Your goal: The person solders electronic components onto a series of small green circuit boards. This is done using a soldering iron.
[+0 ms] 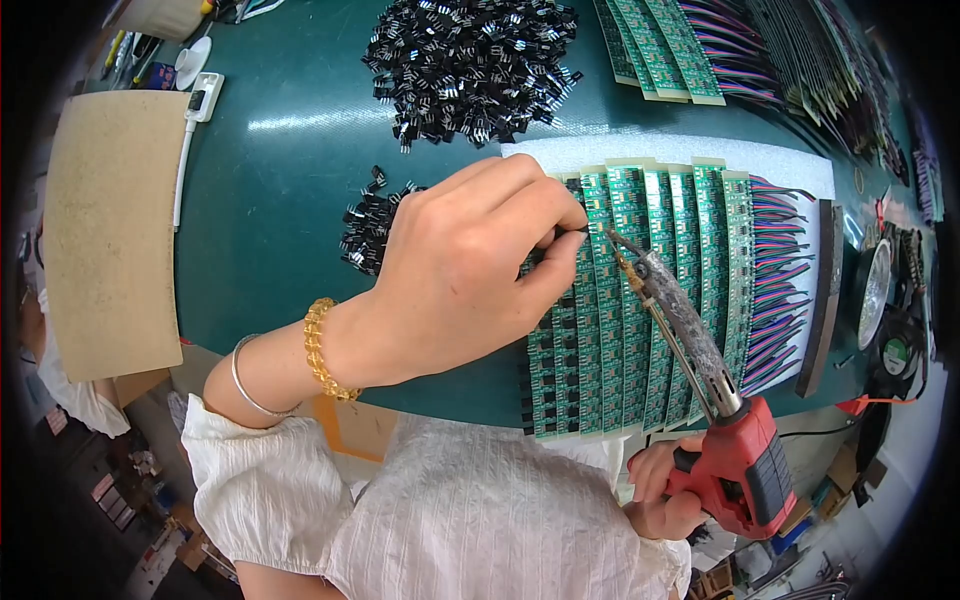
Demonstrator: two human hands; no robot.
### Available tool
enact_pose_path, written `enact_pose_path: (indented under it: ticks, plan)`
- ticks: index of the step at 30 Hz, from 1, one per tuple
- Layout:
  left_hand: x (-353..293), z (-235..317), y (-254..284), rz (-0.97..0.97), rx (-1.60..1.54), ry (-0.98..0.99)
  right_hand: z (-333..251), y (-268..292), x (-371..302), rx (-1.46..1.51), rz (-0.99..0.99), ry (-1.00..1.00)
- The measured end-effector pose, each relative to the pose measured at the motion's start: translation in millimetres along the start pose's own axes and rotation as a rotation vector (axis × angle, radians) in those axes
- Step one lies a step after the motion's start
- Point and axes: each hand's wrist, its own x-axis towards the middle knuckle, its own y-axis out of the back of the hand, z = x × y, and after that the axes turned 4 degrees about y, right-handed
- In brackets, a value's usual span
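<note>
My left hand reaches over the circuit boards, thumb and forefinger pinched on a small black component that they mostly cover. Its tip meets the upper part of the green circuit boards, which lie side by side in strips. Black parts line the leftmost strips. My right hand is wrapped round the red grip of a soldering gun. The gun's hot tip and thin brass feed tube point up-left and end close to my left fingertips. Whether the tip touches a board, I cannot tell.
A big heap of black components lies at the back, with a smaller pile behind my left hand. Coloured wires run from the boards toward a dark bar. More boards stand far right; a tan board is left.
</note>
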Motion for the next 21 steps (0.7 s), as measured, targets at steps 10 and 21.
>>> enact_pose_path:
  ticks: [10,21]
  plan:
    - [-4.3,0.6,0.8,0.043,-0.01,-0.01,-4.1,5.1,-0.3,0.057,-0.033,0.033]
    - [-25.3,-30.0,84.9,0.069,0.473,0.056,-3.3,17.4,4.6,0.107,-0.084,0.167]
